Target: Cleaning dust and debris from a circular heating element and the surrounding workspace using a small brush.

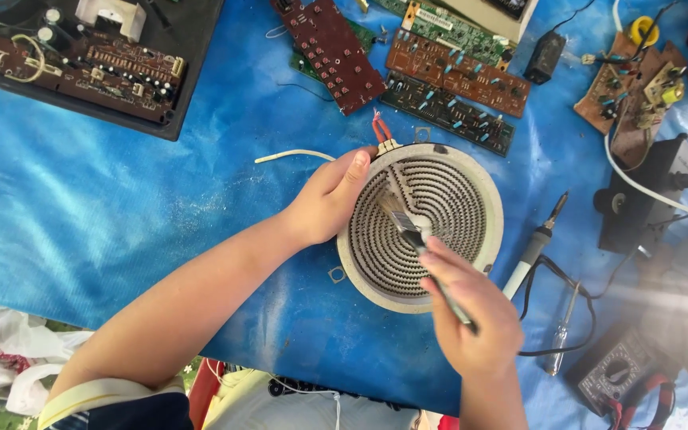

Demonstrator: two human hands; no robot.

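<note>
Head view: round heating element (447, 231) with a coiled wire spiral sits mid-surface on the blue sheet (121, 215). Left hand (330, 199) clasps its left rim, thumb lying over the top edge, fingers closed on the rim. Right hand (471, 318) has its grip closed around a small brush (417, 239), bristles touching the coil near the centre, handle running back through the fist. Two red leads stick out at the element's top edge. Soldering iron (535, 247) lies just beside the element on the right, a screwdriver (560, 334) further right, a multimeter (616, 374) near the lower right corner. Several circuit boards (455, 72) lie along the top, well apart from the hands.
</note>
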